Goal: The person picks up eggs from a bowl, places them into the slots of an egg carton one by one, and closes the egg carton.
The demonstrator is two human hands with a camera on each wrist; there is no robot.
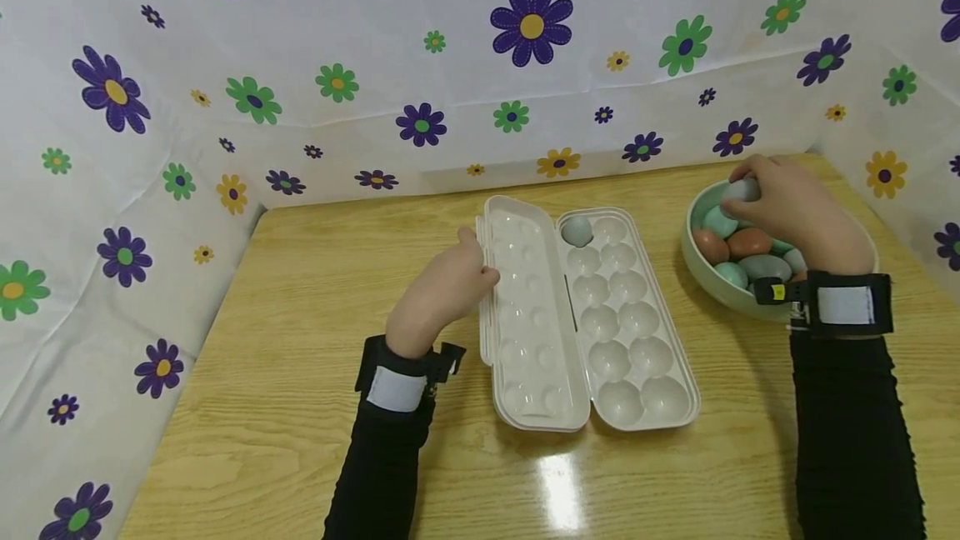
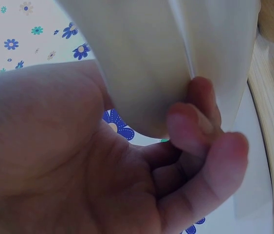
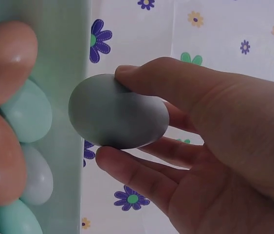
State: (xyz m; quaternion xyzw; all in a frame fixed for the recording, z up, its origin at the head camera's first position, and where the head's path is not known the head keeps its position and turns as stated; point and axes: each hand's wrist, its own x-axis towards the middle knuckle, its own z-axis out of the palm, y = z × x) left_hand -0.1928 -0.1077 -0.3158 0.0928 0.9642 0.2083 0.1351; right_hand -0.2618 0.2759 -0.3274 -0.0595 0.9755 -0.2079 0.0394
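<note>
A white plastic egg carton (image 1: 626, 302) lies open on the table, its lid (image 1: 528, 315) folded out to the left. One grey-blue egg (image 1: 577, 231) occupies the far left cup. My left hand (image 1: 442, 294) grips the lid's left edge, fingers curled at it in the left wrist view; part of the thumb is hidden behind the lid (image 2: 137, 58). Over the pale green bowl (image 1: 697, 265), my right hand (image 1: 802, 211) pinches a grey egg (image 3: 112, 112) between thumb and fingers. Brown eggs (image 1: 750, 242), mint eggs (image 1: 718, 222) and grey eggs (image 1: 767, 267) lie in the bowl.
The wooden table (image 1: 300, 340) carries the carton in the middle and the bowl at the right. A white flowered cloth (image 1: 450, 40) stands behind the table and along both sides. Black straps (image 1: 847, 305) circle both wrists.
</note>
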